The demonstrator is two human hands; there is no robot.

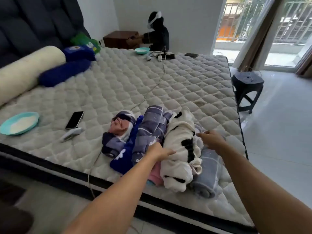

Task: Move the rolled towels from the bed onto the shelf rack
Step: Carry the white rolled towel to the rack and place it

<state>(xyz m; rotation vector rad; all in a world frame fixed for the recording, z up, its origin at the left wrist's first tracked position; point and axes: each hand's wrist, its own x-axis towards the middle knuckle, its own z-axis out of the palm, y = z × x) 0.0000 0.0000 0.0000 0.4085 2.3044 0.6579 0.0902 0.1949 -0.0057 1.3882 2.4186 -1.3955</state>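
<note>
**Towels still on the bed, both hands reaching in**

The rolled towels lie bunched together near the front edge of the bed (152, 78), and none has left it as far as this view shows. The white roll (180, 154) with black patches sits in the middle of the bunch. To its left lie the checked roll (150, 129), a blue towel (125, 154), a pink one (156, 173) partly buried, and a further bundle (118, 132). To its right lies the grey roll (207, 176).

The left hand (158, 152) rests against the left flank of the white roll, fingers curled loosely onto the cloth but not visibly closed around it. The right hand (211, 139) hovers just beside the roll's right flank, fingers spread and holding nothing (its far side is blurred).

The shelf rack is nowhere in view, so nothing there can be counted. By my judgement the task is at or near its start: the white roll looks to be the one about to be lifted, and the whole bunch remains to be carried.

A phone (74, 119) and a plate (19, 123) lie further left of the white roll, clear of the work.
</note>
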